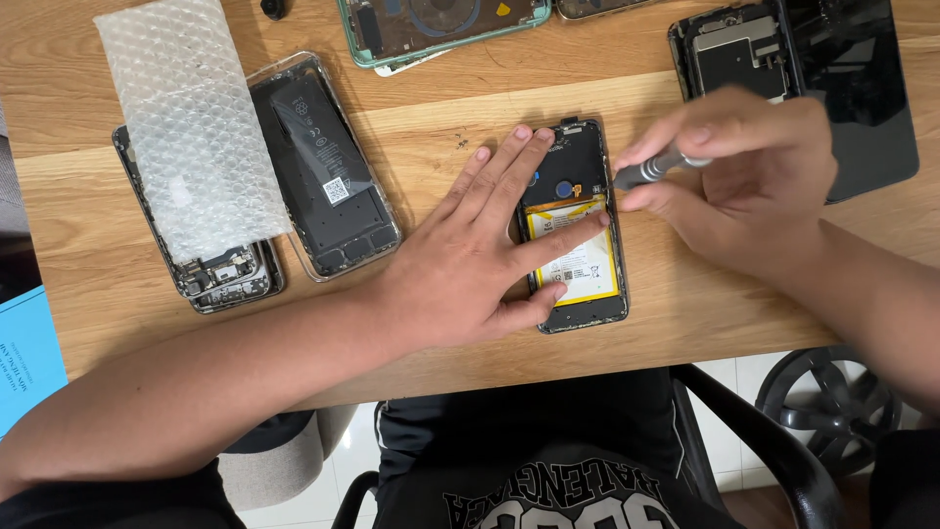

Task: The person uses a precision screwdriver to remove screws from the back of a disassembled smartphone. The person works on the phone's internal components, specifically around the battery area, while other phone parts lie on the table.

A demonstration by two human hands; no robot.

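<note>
While our left hand (pixel 480 260) is lying spread on the opened phone (pixel 576 227) mid-frame, our right hand (pixel 744 176) is pinching a screwdriver (pixel 648 170). We are judging the phone light, stiff and fragile inside, best held by its edges.

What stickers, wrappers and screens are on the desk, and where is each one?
Battery label: white rectangle on the yellow-edged battery, under the left hand.
Second label: small white square on the black battery, centre-left.
Bubble wrap: clear sheet, upper left.
Screen: black glass, upper right.
Blue paper: left edge.
</note>
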